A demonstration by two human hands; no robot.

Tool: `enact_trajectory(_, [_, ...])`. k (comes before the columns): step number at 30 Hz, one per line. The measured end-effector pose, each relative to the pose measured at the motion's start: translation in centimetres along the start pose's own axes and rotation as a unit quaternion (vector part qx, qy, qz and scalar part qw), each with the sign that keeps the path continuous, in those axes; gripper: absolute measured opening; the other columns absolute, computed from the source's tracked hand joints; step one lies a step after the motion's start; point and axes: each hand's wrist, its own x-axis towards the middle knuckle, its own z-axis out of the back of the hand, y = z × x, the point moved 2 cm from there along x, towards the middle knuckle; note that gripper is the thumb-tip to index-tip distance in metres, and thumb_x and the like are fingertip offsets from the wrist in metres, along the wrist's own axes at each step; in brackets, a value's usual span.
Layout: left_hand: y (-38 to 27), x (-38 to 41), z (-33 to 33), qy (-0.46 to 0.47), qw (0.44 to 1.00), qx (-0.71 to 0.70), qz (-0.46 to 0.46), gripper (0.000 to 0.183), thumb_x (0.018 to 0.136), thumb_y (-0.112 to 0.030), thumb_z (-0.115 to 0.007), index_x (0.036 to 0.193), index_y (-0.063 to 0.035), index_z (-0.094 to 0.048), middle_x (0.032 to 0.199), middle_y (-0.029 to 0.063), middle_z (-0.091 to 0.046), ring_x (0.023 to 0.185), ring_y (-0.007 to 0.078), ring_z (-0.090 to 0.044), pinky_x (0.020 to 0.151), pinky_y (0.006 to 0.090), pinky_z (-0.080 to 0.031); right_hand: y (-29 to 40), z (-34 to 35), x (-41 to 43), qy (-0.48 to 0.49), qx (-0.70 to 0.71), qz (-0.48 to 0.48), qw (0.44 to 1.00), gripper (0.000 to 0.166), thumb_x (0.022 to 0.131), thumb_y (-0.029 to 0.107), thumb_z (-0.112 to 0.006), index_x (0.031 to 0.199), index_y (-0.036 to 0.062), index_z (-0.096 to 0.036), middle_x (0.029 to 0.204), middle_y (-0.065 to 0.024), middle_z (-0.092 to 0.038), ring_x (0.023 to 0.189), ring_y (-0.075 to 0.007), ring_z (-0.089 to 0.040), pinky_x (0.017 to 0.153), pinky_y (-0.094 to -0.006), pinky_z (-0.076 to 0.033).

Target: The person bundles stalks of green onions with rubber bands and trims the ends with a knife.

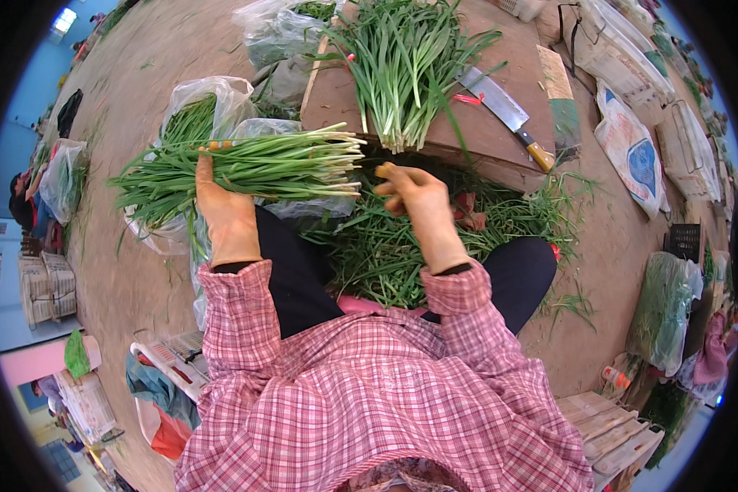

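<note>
My left hand [224,212], in an orange rubber glove, grips a bunch of garlic chives [283,163] around its leafy part. The bunch lies sideways, with its pale stem ends towards my right hand [419,197]. That hand is gloved too and hovers just right of the stem ends, apart from them. Its fingers are bent and slightly apart, and I see nothing in them. Beyond, a larger pile of chives [406,74] lies on a brown board-topped stand [498,154], stem ends towards me. A cleaver [498,101] with a wooden handle rests to its right.
Loose leaves and trimmings [381,246] cover the ground between my knees. Red ties [467,98] lie by the cleaver. An open plastic bag [230,104] with greens stands behind my left hand. A printed woven sack [630,150] lies right; a white crate [172,363] stands left.
</note>
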Motion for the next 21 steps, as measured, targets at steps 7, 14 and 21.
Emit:
enact_trajectory(7, [2.1,-0.9,-0.3,0.014,1.0,-0.011,0.023,0.016,0.098,-0.017,-0.059,0.104,-0.0036,-0.065,0.102,0.009,-0.068,0.101,0.0248,-0.063,0.096,0.0432,-0.051,0.3,-2.6,1.3,0.019,0.103,-0.031,0.994,0.026,0.09,0.025,-0.073,0.091,-0.001,-0.068,0.072,-0.0087,-0.07,0.05,-0.0109,-0.056,0.049,-0.0262,-0.042])
enact_trajectory(14, [-1.5,1.6,1.7,0.005,0.999,0.039,-0.035,0.017,0.099,-0.022,-0.058,0.102,-0.0068,-0.065,0.103,0.0099,-0.068,0.102,0.0259,-0.063,0.096,0.0456,-0.05,-2.6,3.5,3.1,-0.056,0.28,-0.058,0.957,0.023,0.088,0.023,-0.071,0.087,0.0011,-0.067,0.071,-0.007,-0.065,0.053,-0.0126,-0.054,0.045,-0.0268,-0.04])
enact_trajectory(21, [-5.9,2.6,0.5,0.019,0.997,0.034,-0.073,0.023,0.103,-0.022,-0.048,0.102,-0.0057,-0.065,0.104,0.0104,-0.068,0.101,0.0257,-0.063,0.096,0.0457,-0.05,-3.6,7.7,2.9,-0.149,-0.394,0.148,0.895,0.029,0.085,0.033,-0.073,0.098,0.007,-0.076,0.095,-0.0159,-0.074,0.091,-0.0287,-0.07,0.084,-0.0367,-0.054])
